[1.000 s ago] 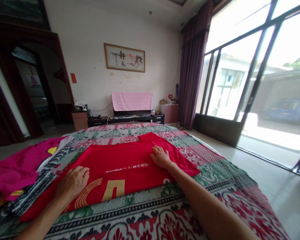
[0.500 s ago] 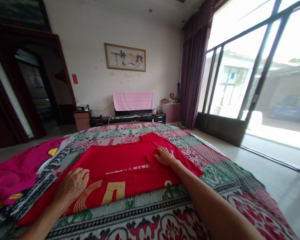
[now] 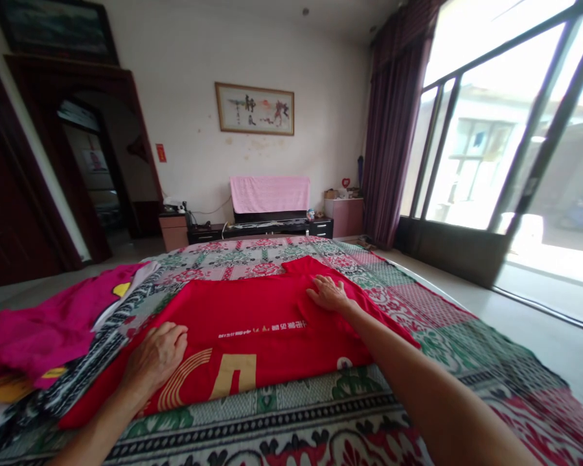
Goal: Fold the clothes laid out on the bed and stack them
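A red T-shirt (image 3: 252, 304) lies folded lengthwise on a patterned bedspread, with gold shapes and a row of white lettering facing up. Over its left part, my left hand (image 3: 160, 353) rests with the fingers bent and close together against the cloth; the fingertips are hidden. Toward the sleeve end on the right, my right hand (image 3: 329, 294) lies flat on the shirt, its fingers spread.
The patterned bedspread (image 3: 320, 414) covers the surface under the shirt. At the left lies a heap of clothes with a magenta garment (image 3: 53, 323) on top. A low cabinet (image 3: 320, 228), a pink cloth (image 3: 271, 194) and a sliding glass door (image 3: 486, 155) stand beyond.
My view has turned slightly to the left, so everything sits further right in the picture. Both hands stay at about the same spots on the T-shirt, which keeps its shape.
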Action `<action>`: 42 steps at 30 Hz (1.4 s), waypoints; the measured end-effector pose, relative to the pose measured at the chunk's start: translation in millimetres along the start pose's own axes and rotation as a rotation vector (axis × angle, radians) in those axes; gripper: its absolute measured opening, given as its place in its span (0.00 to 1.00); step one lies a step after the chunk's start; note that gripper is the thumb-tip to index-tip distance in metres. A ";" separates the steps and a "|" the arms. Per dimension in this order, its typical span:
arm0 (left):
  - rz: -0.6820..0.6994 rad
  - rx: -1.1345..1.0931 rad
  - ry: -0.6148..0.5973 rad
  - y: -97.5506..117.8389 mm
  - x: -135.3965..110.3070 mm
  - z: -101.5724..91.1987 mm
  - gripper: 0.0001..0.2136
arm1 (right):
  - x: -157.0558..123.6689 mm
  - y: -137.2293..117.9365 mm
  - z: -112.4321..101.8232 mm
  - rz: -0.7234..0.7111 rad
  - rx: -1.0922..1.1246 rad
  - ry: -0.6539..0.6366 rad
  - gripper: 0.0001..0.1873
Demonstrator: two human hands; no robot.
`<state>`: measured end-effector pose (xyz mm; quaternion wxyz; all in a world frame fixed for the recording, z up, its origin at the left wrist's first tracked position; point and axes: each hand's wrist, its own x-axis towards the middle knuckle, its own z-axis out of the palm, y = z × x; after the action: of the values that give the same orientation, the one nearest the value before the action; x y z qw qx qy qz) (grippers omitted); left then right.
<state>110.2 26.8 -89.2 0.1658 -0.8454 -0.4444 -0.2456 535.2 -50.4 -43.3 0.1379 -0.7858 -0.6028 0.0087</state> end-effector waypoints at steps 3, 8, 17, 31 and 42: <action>-0.002 -0.001 0.018 -1.9 -0.9 2.6 0.16 | 7.8 0.7 5.0 0.032 0.100 -0.022 0.28; -0.006 -0.018 0.032 -1.5 -0.4 2.5 0.16 | 10.6 18.2 -7.8 0.102 0.224 0.191 0.23; -0.008 0.046 0.008 6.7 0.7 -6.4 0.15 | -30.5 16.8 -18.4 0.022 0.182 0.245 0.18; -0.028 0.021 -0.036 0.2 2.8 1.4 0.16 | -77.4 -38.7 10.0 -0.308 0.094 0.079 0.23; -0.083 -0.082 -0.061 -8.6 6.9 13.1 0.13 | -82.7 -42.6 7.0 -0.280 0.106 0.085 0.22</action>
<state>109.9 42.6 -95.6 0.1072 -0.8393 -0.4737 -0.2442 471.1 -117.5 -53.0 0.2044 -0.6852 -0.6989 -0.0124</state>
